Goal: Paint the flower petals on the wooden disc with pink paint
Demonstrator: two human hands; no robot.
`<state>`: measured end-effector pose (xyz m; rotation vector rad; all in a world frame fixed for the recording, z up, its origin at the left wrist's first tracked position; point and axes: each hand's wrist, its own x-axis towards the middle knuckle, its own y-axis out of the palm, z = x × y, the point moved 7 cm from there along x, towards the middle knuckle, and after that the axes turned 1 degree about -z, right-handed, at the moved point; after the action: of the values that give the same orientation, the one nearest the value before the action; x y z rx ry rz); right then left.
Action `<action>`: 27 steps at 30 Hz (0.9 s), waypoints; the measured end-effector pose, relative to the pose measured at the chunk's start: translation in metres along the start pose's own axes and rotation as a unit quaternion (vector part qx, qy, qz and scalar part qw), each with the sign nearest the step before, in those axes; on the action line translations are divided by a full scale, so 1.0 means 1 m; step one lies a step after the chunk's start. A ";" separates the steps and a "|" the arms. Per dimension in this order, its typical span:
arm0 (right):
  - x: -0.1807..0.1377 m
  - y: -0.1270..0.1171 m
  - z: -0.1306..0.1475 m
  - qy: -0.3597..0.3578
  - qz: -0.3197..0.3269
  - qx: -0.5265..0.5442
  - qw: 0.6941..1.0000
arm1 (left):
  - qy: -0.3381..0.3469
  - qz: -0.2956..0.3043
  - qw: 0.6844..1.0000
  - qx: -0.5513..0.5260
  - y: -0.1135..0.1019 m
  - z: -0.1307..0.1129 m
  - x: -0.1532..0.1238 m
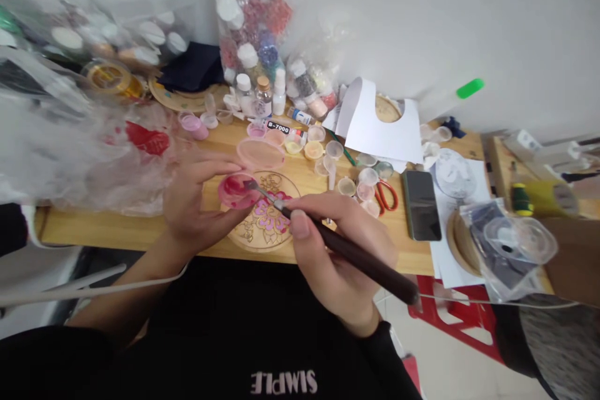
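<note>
Tilted in my left hand [194,190] is a small clear plastic cup [237,199] with pink-red paste inside and its lid [260,154] flipped back. My right hand [335,244] grips the dark handle of a small metal-tipped spatula [360,257]. The tool's tip reaches into the cup's mouth, touching the pink paste. Beneath both hands lies a round wooden disc [244,234] bearing a gold-outlined flower [269,215], partly filled with pink and lilac. The cup and fingers hide part of the disc.
Several small lidded cups [314,150] and red-handled scissors [387,196] lie beyond my right hand. A phone [422,205] rests farther right, near white papers [382,128]. Bottles [263,97] and bagged jars stand along the wall. Plastic bags [94,150] crowd the left side.
</note>
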<state>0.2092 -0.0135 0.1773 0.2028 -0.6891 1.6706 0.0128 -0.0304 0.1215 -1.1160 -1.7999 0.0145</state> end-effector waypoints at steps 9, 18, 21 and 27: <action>0.001 0.004 0.003 0.003 0.005 0.011 1.000 | -0.025 -0.033 0.999 0.027 -0.001 0.004 -0.002; -0.002 0.002 0.001 -0.005 0.015 -0.018 1.000 | 0.092 0.016 0.994 0.065 0.003 -0.013 0.005; -0.001 0.003 -0.001 -0.020 0.032 -0.022 0.999 | 0.111 0.054 0.991 0.059 0.005 -0.015 0.010; 0.009 0.003 0.000 -0.035 0.032 -0.025 0.999 | 0.162 0.060 0.983 0.059 0.003 -0.016 0.013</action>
<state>0.2046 -0.0063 0.1803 0.2060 -0.7972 1.7111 0.0258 -0.0268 0.1376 -1.0726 -1.4229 0.0096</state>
